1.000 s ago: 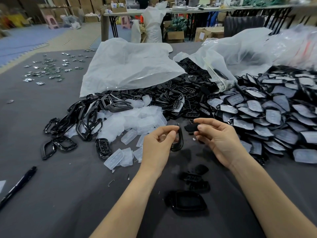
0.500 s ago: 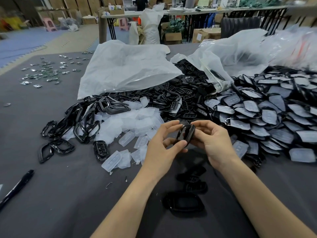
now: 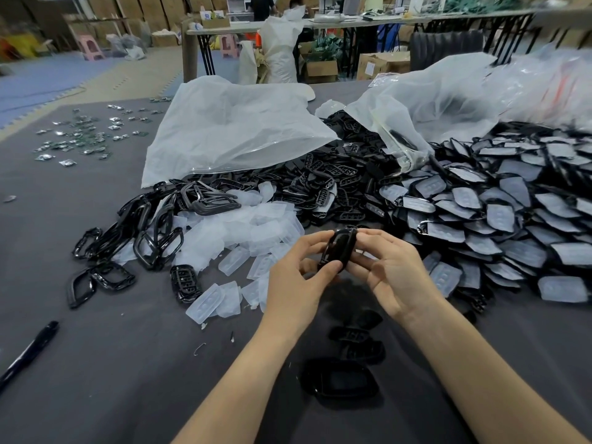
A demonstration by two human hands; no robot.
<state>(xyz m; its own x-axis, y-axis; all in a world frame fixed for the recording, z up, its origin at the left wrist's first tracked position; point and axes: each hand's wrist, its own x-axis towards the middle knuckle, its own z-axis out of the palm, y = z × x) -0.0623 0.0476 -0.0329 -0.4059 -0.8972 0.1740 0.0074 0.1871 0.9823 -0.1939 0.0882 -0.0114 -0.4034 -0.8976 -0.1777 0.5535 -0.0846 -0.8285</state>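
Grey counter buried in black parts. Both hands up front: left hand and right hand fingers pinching black key-fob shell, held above counter. Looks light, stiff, glossy, probably slippery; grab by edges.

Forearms extended, converging; left hand and right hand fingertips together, fingers curled, pinching
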